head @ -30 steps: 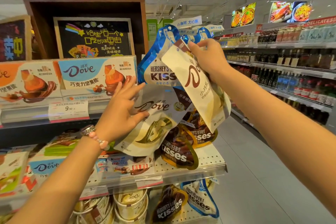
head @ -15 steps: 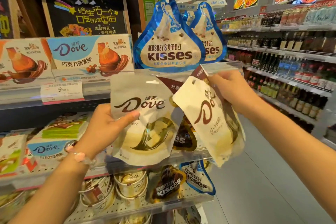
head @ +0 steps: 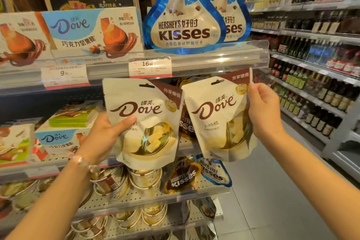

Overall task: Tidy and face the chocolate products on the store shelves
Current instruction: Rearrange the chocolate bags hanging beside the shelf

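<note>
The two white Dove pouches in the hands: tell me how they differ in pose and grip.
The left Dove pouch stands nearly upright; the right Dove pouch tilts, its top leaning right. The left hand grips the left pouch at its left edge, thumb across the front below the logo; the right hand holds the right pouch by its right edge, near the top corner. Both are the same white design, fronts facing the camera.
</note>
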`<state>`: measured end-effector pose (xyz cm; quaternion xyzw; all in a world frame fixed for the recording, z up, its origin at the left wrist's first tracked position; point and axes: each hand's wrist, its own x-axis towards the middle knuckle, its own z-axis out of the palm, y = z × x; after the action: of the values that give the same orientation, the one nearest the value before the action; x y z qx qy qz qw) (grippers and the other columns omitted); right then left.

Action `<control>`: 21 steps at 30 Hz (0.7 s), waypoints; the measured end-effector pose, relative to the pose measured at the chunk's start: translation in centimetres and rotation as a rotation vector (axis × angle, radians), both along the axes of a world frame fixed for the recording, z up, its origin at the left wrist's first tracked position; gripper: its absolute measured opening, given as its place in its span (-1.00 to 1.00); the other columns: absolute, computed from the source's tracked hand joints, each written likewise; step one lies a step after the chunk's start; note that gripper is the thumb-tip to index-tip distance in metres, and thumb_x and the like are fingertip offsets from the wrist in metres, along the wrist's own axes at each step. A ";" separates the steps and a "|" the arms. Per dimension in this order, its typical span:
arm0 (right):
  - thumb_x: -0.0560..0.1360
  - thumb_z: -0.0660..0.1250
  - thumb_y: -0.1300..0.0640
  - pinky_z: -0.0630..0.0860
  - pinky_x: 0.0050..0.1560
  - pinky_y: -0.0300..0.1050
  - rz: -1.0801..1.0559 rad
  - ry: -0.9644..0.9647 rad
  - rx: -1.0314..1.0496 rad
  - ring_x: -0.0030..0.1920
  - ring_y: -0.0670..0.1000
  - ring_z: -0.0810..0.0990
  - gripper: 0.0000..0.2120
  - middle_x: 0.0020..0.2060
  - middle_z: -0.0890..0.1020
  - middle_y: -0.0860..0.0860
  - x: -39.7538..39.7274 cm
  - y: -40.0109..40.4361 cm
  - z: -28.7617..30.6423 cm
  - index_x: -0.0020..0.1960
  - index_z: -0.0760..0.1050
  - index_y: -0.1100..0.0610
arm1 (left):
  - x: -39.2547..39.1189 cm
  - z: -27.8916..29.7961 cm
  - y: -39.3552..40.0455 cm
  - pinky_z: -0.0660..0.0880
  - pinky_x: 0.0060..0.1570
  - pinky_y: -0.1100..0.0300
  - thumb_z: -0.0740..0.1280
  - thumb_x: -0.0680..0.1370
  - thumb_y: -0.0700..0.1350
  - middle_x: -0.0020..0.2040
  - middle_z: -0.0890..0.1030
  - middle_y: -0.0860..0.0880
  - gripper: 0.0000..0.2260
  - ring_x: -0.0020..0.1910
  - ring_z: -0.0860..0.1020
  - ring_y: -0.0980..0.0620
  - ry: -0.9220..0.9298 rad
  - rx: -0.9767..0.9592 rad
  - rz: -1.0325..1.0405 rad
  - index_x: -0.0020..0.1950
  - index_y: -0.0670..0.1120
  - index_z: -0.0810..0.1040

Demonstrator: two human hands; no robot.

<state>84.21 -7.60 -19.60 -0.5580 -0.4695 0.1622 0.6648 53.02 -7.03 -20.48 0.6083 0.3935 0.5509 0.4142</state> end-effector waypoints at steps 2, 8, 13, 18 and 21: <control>0.62 0.11 0.03 0.52 -0.17 0.05 0.037 0.005 -0.003 -0.23 0.03 0.56 -0.71 -0.30 0.56 0.00 -1.5 0.1 -0.7 -0.26 0.41 0.01 | 0.6 -0.4 -0.1 0.58 -0.13 0.28 0.54 0.22 0.01 -0.03 0.68 0.09 -0.58 0.01 0.63 0.13 -0.019 -0.048 -0.109 0.04 0.06 0.56; 0.63 0.10 0.03 0.60 -0.07 0.16 0.228 0.071 -0.042 -0.08 0.15 0.63 -0.74 -0.14 0.63 0.15 -5.7 0.0 -2.2 -0.11 0.46 0.12 | 3.1 -1.3 -0.5 0.56 0.04 0.16 0.42 0.33 -0.22 0.06 0.66 -0.01 -0.63 0.07 0.61 0.03 0.048 -0.158 -0.243 0.13 -0.05 0.52; 0.63 0.14 0.13 0.56 -0.20 -0.12 0.396 0.098 0.005 -0.19 -0.07 0.59 -0.81 -0.21 0.61 0.00 -7.5 -1.0 -4.0 -0.11 0.44 0.16 | 3.6 -2.9 -0.6 0.58 -0.04 0.17 0.51 0.33 -0.17 0.04 0.67 -0.05 -0.73 0.06 0.62 0.00 -0.049 -0.159 -0.258 0.01 0.00 0.65; 0.64 0.11 0.10 0.56 0.00 0.15 0.557 0.054 -0.114 0.00 0.14 0.60 -0.76 -0.05 0.63 0.14 -7.4 -0.7 -5.9 0.03 0.53 0.16 | 2.7 -3.9 -1.1 0.58 -0.13 0.23 0.42 0.38 -0.17 -0.05 0.69 0.04 -0.76 -0.03 0.64 0.07 0.022 -0.058 -0.088 0.03 -0.03 0.58; 0.63 0.09 0.08 0.54 0.01 -0.04 0.652 0.017 -0.093 -0.07 0.02 0.60 -0.71 -0.13 0.64 0.05 -6.4 -0.7 -7.1 -0.01 0.56 0.17 | 1.0 -4.3 -0.9 0.56 -0.07 0.13 0.51 0.31 -0.14 -0.07 0.69 0.07 -0.74 -0.04 0.64 0.08 0.026 -0.058 0.086 -0.03 0.02 0.61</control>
<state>77.77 -8.32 -26.68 -0.4067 -0.6099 0.3925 0.5555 54.01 -7.92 -24.82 0.5859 0.4404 0.5485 0.4024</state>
